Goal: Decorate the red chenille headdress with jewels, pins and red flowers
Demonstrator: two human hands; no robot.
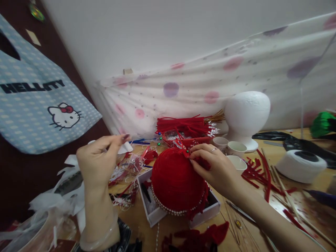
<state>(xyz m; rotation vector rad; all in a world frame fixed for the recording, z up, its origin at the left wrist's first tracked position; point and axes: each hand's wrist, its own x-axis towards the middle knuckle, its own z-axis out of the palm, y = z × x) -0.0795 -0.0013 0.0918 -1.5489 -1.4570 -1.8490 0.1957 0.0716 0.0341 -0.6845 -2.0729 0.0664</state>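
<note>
A round red cap-like form, wound in red material and edged with a string of pearl beads, rests on an open white box. My right hand, with a ring on one finger, pinches red trim at the form's upper right side, beside a small green bead. Raised to the left of the form, apart from it, is my left hand. Its thumb and forefinger are pressed together; anything thin between them is too small to make out.
Behind the form lie red stems with white bead tips. To the right stand a white foam head, small cups and a white spool. Tangled bead strings lie left; red fabric pieces lie in front.
</note>
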